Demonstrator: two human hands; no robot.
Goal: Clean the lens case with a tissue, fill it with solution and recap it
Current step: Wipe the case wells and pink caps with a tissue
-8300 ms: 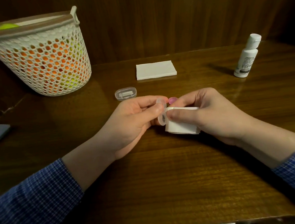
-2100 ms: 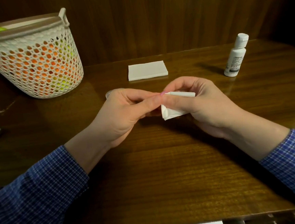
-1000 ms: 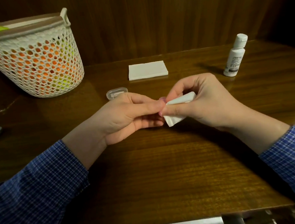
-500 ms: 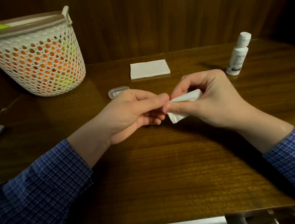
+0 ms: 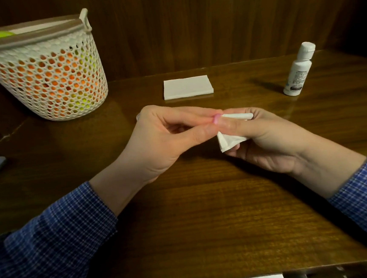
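At a dark wooden table set against a wood-panelled wall, a person in blue checked sleeves works on a contact lens case, of which only a small pink part shows between the fingertips. The left hand pinches that pink piece between thumb and forefinger. The right hand curls around a folded white tissue, pressing it against the case where the two hands meet above the tabletop. Behind them a flat stack of white tissues lies near the wall. To the right stands a small white solution bottle, cap on, well apart from the hands; its label is too small to read. At far left sits a white perforated basket with orange and yellow-green contents showing through its holes.
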